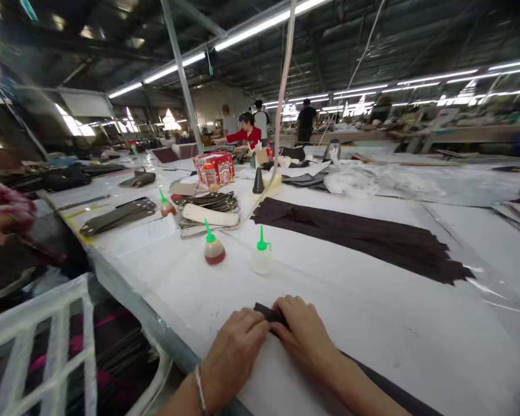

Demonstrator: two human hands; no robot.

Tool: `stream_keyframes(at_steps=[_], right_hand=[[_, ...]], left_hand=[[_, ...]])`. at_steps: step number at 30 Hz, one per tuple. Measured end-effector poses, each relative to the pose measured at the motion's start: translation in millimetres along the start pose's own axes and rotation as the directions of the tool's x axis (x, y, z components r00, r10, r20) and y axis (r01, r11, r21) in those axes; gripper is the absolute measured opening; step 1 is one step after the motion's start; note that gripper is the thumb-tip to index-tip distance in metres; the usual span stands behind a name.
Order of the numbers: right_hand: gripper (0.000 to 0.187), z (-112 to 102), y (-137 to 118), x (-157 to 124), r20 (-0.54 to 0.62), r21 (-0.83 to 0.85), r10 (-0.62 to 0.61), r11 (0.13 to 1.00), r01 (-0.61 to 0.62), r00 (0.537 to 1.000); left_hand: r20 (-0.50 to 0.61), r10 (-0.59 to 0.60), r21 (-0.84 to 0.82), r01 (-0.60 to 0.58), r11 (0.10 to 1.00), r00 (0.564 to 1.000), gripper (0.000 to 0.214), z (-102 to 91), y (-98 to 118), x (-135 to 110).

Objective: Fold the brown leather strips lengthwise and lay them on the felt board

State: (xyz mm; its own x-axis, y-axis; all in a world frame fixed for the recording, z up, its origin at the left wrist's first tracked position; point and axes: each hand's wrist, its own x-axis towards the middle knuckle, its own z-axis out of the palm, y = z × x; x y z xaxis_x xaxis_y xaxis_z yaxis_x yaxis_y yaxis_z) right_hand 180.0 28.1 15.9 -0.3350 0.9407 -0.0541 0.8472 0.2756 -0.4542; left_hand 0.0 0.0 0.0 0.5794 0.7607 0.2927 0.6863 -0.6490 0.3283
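Observation:
Both my hands rest on a dark brown leather strip (266, 312) lying on the white table (372, 323) near its front edge. My left hand (234, 349) presses on the strip's near end with its fingers bent and held together. My right hand (305, 332) lies over the strip just to the right, fingers curled down onto it. Most of the strip is hidden under my hands and right forearm.
Two green-capped glue bottles (214, 247) (261, 257) stand just beyond my hands. A long row of dark strips (359, 234) lies to the right. Stacked pieces (208, 202), a red box (215, 167), a white crate (47, 346) at lower left. Other people work at the far end and at the left edge.

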Motion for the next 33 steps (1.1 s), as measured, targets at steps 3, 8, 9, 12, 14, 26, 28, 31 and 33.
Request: stream_keyframes(at_steps=[3, 8, 9, 12, 14, 26, 28, 31, 33], right_hand=[[0.012, -1.7, -5.5, 3.4, 0.004, -0.022, -0.023, 0.999, 0.023, 1.0], [0.015, 5.1, -4.8, 8.1, -0.043, -0.029, -0.054, 0.998, 0.053, 0.998], [0.016, 7.4, -3.2, 9.0, -0.054, -0.016, -0.057, 0.998, 0.056, 0.997], [0.02, 13.6, 2.1, 11.2, -0.075, 0.028, -0.07, 0.997, 0.072, 0.995], [0.022, 16.6, 4.9, 12.0, -0.091, 0.059, -0.091, 0.994, 0.097, 0.992], [0.027, 19.2, 10.0, 12.4, -0.113, 0.184, -0.105, 0.975, 0.124, 0.988], [0.027, 17.7, 8.7, 13.4, -0.1, 0.169, -0.103, 0.978, 0.119, 0.99], [0.028, 16.6, 7.5, 14.2, -0.094, 0.139, -0.107, 0.983, 0.119, 0.99], [0.028, 17.4, 8.3, 13.9, -0.102, 0.133, -0.113, 0.983, 0.126, 0.988]], left_hand=[[-0.028, 0.032, 0.017, -0.032, 0.999, 0.999, 0.029, 8.0, -1.7, -0.1], [-0.062, 0.012, 0.066, -0.008, 0.998, 0.998, 0.033, 12.9, -5.7, -3.8], [-0.068, 0.012, 0.09, -0.006, 0.996, 0.998, 0.034, 12.9, -6.8, -5.0], [-0.076, 0.041, 0.17, -0.028, 0.985, 0.996, 0.035, 12.1, -10.4, -7.9], [-0.073, 0.061, 0.211, -0.044, 0.977, 0.995, 0.035, 10.8, -12.8, -8.8], [0.028, 0.129, 0.244, -0.132, 0.961, 0.991, 0.03, -7.0, -17.1, -0.4], [0.037, 0.134, 0.242, -0.139, 0.96, 0.99, 0.029, -7.5, -17.8, 0.6], [0.052, 0.127, 0.247, -0.136, 0.959, 0.991, 0.03, -6.9, -19.4, 0.4], [0.056, 0.121, 0.246, -0.131, 0.96, 0.991, 0.031, -6.7, -20.7, -0.6]])
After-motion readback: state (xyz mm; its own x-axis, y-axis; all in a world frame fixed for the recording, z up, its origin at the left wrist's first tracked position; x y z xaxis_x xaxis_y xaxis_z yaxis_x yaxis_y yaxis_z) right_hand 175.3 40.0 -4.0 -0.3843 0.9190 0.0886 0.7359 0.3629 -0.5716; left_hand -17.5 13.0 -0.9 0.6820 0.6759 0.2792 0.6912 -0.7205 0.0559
